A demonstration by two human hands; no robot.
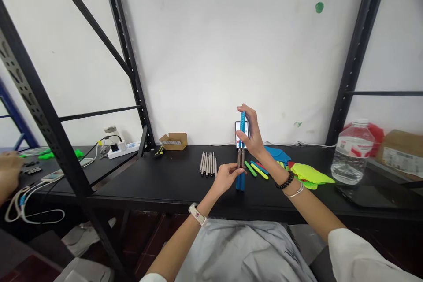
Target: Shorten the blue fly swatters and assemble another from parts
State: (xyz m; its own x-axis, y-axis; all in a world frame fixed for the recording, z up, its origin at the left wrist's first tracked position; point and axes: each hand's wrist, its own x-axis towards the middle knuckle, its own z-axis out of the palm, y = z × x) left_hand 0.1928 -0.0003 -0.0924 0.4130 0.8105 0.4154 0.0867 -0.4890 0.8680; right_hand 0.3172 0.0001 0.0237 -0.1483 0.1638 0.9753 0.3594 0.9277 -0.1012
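Two slim blue-ended rods (pixel 241 158), which look like fly swatters seen edge-on, stand upright side by side in front of me. They have ridged blue tops, dark metal middles and blue lower ends. My left hand (pixel 228 178) pinches them low, where metal meets blue. Higher up, my right hand (pixel 251 132) has its thumb and fingers closed around the blue tops. A phone (pixel 237 128) leans upright behind them. To the left lies a row of several grey metal rods (pixel 208 164); to the right are several green, yellow, blue and red handle tubes (pixel 259 171).
Blue flat pieces (pixel 277 154) and neon yellow ones (pixel 310 174) lie beyond my right forearm. A big water bottle (pixel 352 154) and a dark flat device (pixel 373 196) are farther right. An open cardboard box (pixel 174 142) sits back left. Another person's hand (pixel 9 172) shows far left.
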